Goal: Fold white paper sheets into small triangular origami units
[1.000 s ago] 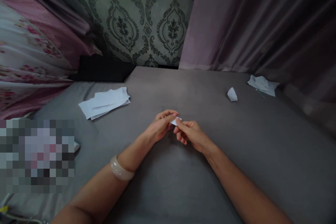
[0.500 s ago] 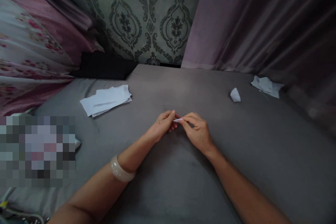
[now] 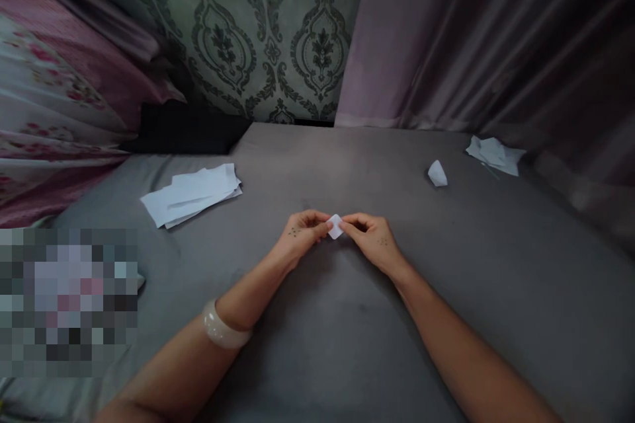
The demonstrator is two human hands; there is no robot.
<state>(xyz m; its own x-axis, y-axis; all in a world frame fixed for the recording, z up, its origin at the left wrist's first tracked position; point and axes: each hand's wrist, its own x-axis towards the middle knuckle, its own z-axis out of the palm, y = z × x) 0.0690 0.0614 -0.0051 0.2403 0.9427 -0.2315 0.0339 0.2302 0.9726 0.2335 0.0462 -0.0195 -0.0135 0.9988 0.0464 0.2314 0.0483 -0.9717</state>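
Observation:
A small white piece of folded paper (image 3: pixel 336 227), diamond-shaped from here, is held up between my two hands over the grey sheet. My left hand (image 3: pixel 305 232) pinches its left corner between thumb and fingers. On the opposite corner, the thumb and forefinger of my right hand (image 3: pixel 373 238) are closed. Some of my fingers behind the paper are hidden. Further back on the right sits another folded paper piece (image 3: pixel 437 174), standing up from the sheet.
White paper strips (image 3: pixel 193 193) lie in a loose pile at the left. Several paper scraps (image 3: pixel 493 153) rest at the far right by the curtain (image 3: pixel 446 33). A black cloth (image 3: pixel 188 129) lies at the back left, before the patterned wall (image 3: pixel 272 46). The grey sheet (image 3: pixel 317 344) spreads beneath everything.
The folded paper, seen nearly edge-on before, now shows its flat diamond face. My hands have turned it and hold opposite corners. The whole view has shifted slightly.

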